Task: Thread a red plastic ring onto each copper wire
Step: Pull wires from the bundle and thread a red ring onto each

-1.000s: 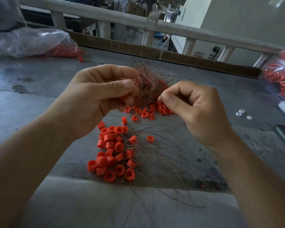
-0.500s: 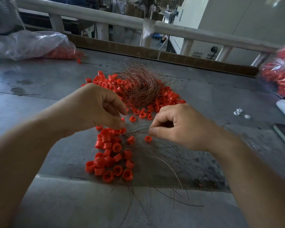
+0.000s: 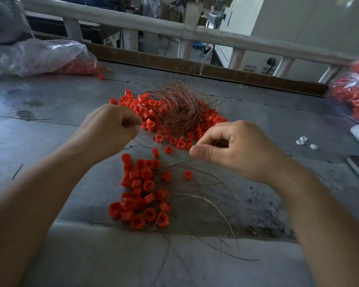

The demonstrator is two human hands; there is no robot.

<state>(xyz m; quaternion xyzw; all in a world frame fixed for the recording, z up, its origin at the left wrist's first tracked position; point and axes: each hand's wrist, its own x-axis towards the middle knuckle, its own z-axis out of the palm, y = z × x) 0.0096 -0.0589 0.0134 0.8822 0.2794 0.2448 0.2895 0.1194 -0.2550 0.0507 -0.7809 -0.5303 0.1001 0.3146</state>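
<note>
Copper wires [image 3: 180, 108] lie tangled over red rings [image 3: 133, 102] at centre. The right hand [image 3: 240, 150] pinches one wire. The left hand [image 3: 108, 129] is curled, and I cannot tell what it holds.

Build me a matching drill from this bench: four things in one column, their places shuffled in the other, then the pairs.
Things
1. tangle of copper wire
2. clear bag
3. white bits
4. near heap of red rings

Places
A. far left of the table
B. closest to the near edge
C. right of the right hand
D. centre, far half

Pairs: 1-D, 2-A, 3-C, 4-B
</note>
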